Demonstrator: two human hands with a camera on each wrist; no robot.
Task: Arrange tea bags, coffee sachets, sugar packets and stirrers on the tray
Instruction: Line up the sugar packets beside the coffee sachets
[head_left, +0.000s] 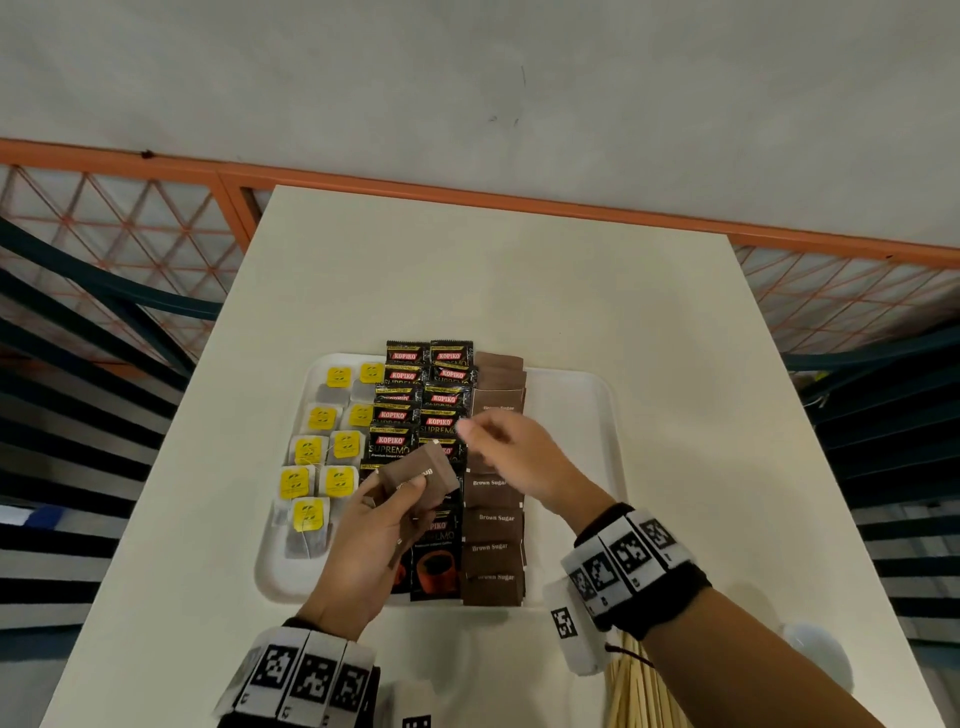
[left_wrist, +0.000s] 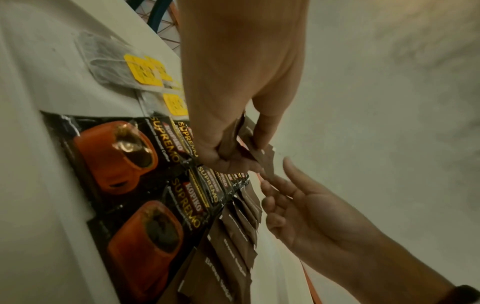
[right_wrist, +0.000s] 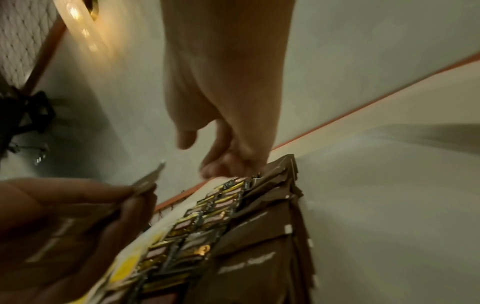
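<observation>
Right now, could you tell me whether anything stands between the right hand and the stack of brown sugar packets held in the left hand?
Nothing visible does. The right hand hovers open beside the stack of brown sugar packets that the left hand grips, with only open air between them above the white plastic tray.

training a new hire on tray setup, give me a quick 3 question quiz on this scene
1. True or false: the yellow-tagged tea bags lie left of the black Kopiko coffee sachets on the white plastic tray.
2. What does the left hand hold? A) small stack of brown sugar packets B) tea bag C) stirrer
3. Fill in: the pale wooden stirrers lie ___ the tray.

Key: 1 true; 2 A; 3 off, near the right hand's wrist.
</observation>
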